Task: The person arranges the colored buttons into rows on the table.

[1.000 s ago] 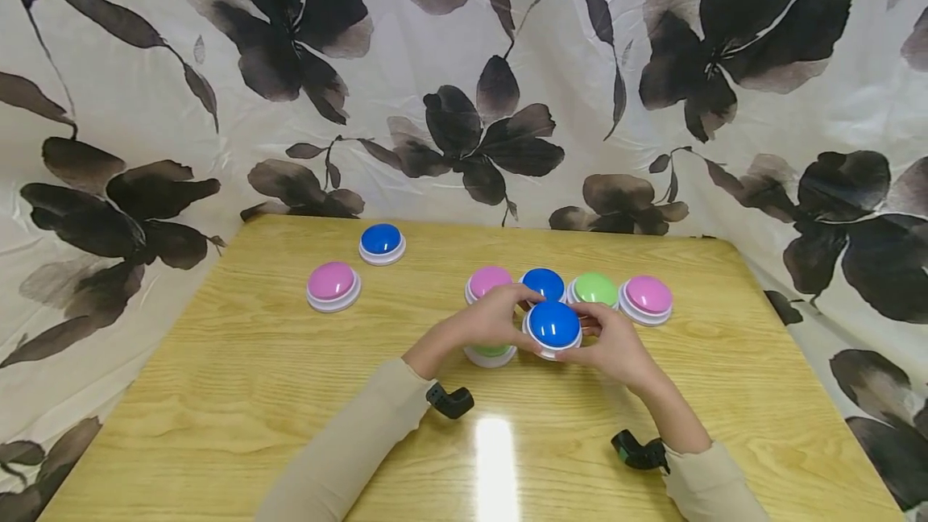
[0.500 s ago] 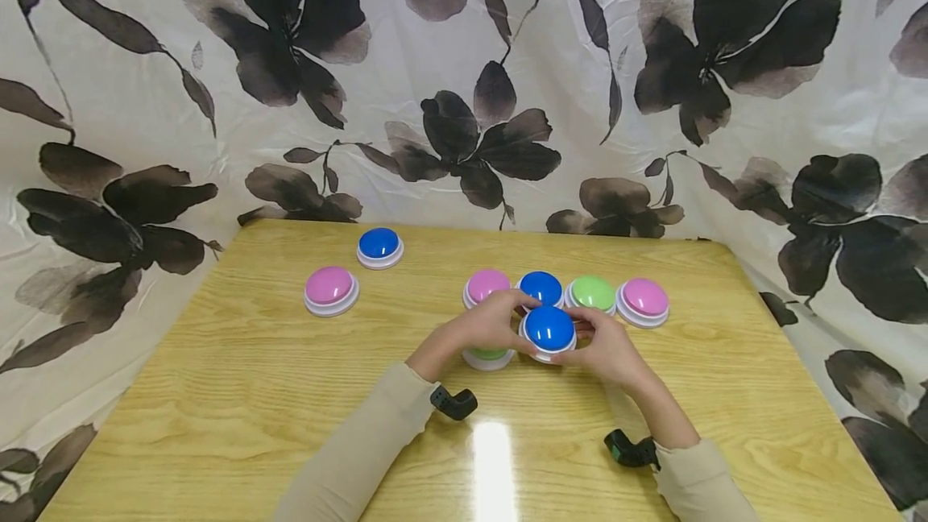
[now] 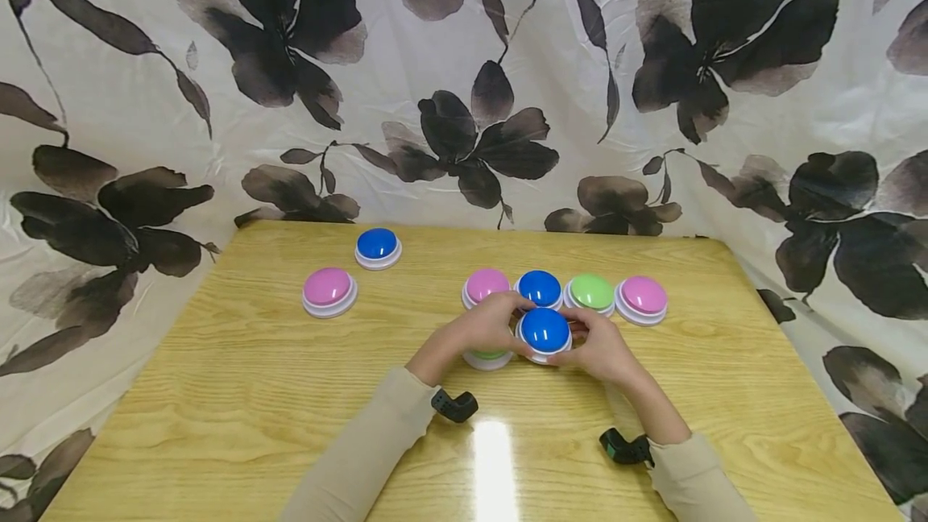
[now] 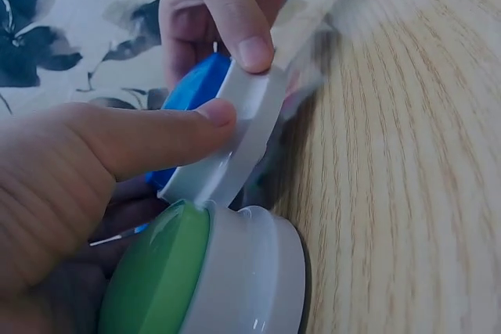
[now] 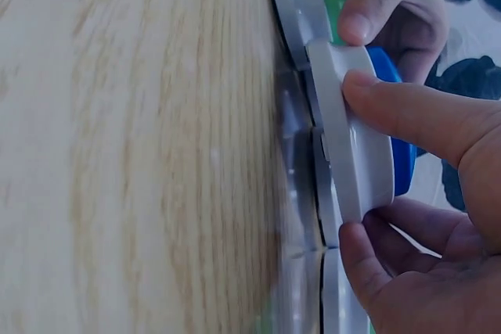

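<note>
Between both hands is a blue push button (image 3: 544, 331) with a white round base. My left hand (image 3: 496, 324) grips its left side, thumb on the near edge of the base. From the right, my right hand (image 3: 598, 345) holds the same button, thumb at the front and fingers behind. In the right wrist view the button's white base (image 5: 356, 138) is tilted, its lower edge off the wood. A green button (image 4: 156, 271) sits right beside it under my left hand, mostly covered in the head view. Just behind stands another blue button (image 3: 540, 288).
A pink button (image 3: 487, 286), a green button (image 3: 592, 292) and a second pink button (image 3: 644, 295) line up along the back row. Farther left on the wooden table (image 3: 217, 393) lie a pink button (image 3: 328, 288) and a blue button (image 3: 377, 245). Floral cloth (image 3: 464, 39) hangs behind.
Both hands have shifted slightly left with the held blue button, bringing it closer to the green button under the left hand. The other buttons stay in place; the head view has tilted a little.
</note>
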`<act>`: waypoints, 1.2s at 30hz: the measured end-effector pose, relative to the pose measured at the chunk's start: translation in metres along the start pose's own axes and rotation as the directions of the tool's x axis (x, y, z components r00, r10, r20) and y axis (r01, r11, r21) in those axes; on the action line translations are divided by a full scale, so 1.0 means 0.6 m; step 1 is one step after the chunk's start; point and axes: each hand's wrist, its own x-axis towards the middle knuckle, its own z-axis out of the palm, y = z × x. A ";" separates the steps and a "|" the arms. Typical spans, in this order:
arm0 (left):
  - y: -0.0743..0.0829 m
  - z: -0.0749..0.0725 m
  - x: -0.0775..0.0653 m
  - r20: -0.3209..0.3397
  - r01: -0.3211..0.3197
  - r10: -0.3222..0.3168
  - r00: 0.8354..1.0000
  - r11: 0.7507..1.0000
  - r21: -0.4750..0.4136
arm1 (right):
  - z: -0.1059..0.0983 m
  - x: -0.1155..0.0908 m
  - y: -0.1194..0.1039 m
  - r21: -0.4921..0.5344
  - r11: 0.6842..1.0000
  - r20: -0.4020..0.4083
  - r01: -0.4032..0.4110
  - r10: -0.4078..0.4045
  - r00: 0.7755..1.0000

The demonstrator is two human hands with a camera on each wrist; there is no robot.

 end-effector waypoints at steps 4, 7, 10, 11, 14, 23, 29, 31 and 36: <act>-0.005 0.000 0.002 0.004 -0.004 0.003 1.000 1.000 0.018 | 0.004 0.004 0.003 0.012 1.000 -0.001 0.002 -0.002 1.000; -0.009 0.000 0.004 0.016 -0.015 0.015 1.000 1.000 0.009 | 0.003 0.005 0.006 0.016 1.000 0.005 0.001 -0.002 1.000; -0.013 0.000 0.008 0.027 -0.032 0.032 0.999 0.999 -0.001 | 0.001 0.004 0.011 0.017 1.000 0.010 -0.013 0.013 1.000; -0.014 0.000 0.010 0.029 -0.037 0.037 0.999 0.999 -0.005 | 0.000 0.004 0.012 0.016 1.000 0.012 -0.016 0.016 1.000; -0.016 0.000 0.012 0.033 -0.044 0.044 0.998 0.999 -0.002 | -0.003 0.002 0.014 0.021 1.000 0.020 -0.020 0.019 1.000; -0.018 -0.003 0.007 0.043 -0.032 0.033 0.999 0.999 -0.018 | -0.002 0.003 0.011 0.022 1.000 0.042 -0.007 0.006 0.999; -0.015 0.001 0.007 0.044 -0.025 0.026 0.999 1.000 -0.016 | -0.006 0.001 0.015 0.026 1.000 0.058 0.004 -0.006 0.998; -0.015 0.002 0.006 0.044 -0.013 0.013 0.999 1.000 -0.010 | -0.004 0.002 0.016 0.027 1.000 0.064 0.007 -0.009 0.998; -0.015 0.001 0.005 0.041 0.004 -0.004 0.999 1.000 0.005 | -0.001 0.006 0.017 0.038 0.999 0.065 0.019 -0.021 0.998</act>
